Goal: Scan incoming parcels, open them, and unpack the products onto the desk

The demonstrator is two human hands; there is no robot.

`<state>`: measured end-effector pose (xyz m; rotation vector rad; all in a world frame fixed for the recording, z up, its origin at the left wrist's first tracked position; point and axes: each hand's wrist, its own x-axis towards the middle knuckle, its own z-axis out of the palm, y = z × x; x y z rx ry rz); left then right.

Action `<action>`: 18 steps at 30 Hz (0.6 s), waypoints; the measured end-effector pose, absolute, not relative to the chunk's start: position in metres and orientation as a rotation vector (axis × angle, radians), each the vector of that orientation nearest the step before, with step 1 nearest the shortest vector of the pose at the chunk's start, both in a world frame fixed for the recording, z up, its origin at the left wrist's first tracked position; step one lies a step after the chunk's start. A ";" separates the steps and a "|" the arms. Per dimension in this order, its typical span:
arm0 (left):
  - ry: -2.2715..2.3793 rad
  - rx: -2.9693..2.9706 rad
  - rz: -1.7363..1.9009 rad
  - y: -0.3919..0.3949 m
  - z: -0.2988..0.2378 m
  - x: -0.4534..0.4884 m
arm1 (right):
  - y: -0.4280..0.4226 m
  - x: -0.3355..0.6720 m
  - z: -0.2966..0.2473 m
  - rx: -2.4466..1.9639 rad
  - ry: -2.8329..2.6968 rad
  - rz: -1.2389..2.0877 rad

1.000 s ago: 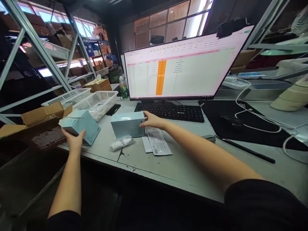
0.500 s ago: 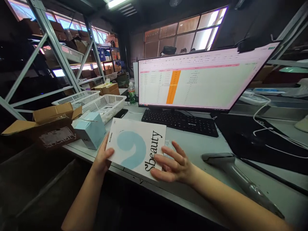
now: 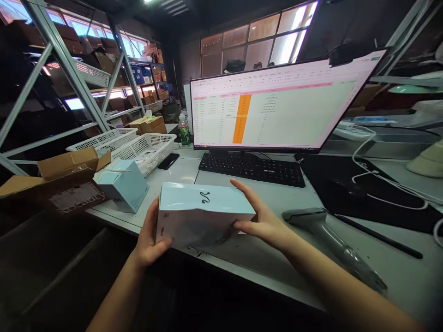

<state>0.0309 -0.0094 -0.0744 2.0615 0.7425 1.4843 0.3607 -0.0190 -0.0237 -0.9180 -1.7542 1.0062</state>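
Both hands hold a white and pale blue carton point(image 3: 204, 203) at the desk's front edge, its blue side with a dark squiggle mark facing up and its printed face tilted towards me. My left hand point(image 3: 150, 242) grips the left end, thumb on the front face. At the right end, my right hand point(image 3: 261, 219) has its thumb on the front face and its index finger along the far top edge; its other fingers are hidden. Left of the carton stands a light blue box point(image 3: 129, 186). A grey handheld barcode scanner point(image 3: 332, 242) lies right of my right hand.
Behind the carton are a black keyboard point(image 3: 252, 168) and a wide monitor point(image 3: 277, 110) showing a spreadsheet. White baskets point(image 3: 147, 152), a phone point(image 3: 169, 161) and an open cardboard box point(image 3: 69, 184) are at left. A black pen-like stick point(image 3: 379, 235), cables and a dark mat point(image 3: 335, 189) lie at right.
The carton has turned from its large printed face showing to its blue side facing up. My right hand's spread fingers have closed around the right end. The view has shifted slightly.
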 end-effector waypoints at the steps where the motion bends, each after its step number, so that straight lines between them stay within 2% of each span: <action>1: 0.792 2.057 1.452 -0.008 -0.073 0.031 | -0.021 0.359 -0.024 -0.936 -1.729 0.967; 6: 0.744 2.307 1.610 -0.009 -0.055 0.037 | -0.032 0.350 -0.034 -0.962 -1.812 0.804; 11: 0.618 2.674 1.312 -0.014 -0.043 0.043 | -0.032 0.352 -0.053 -0.983 -1.813 0.925; 18: 0.589 2.701 1.095 -0.009 -0.036 0.051 | -0.026 0.363 -0.058 -1.063 -1.785 1.065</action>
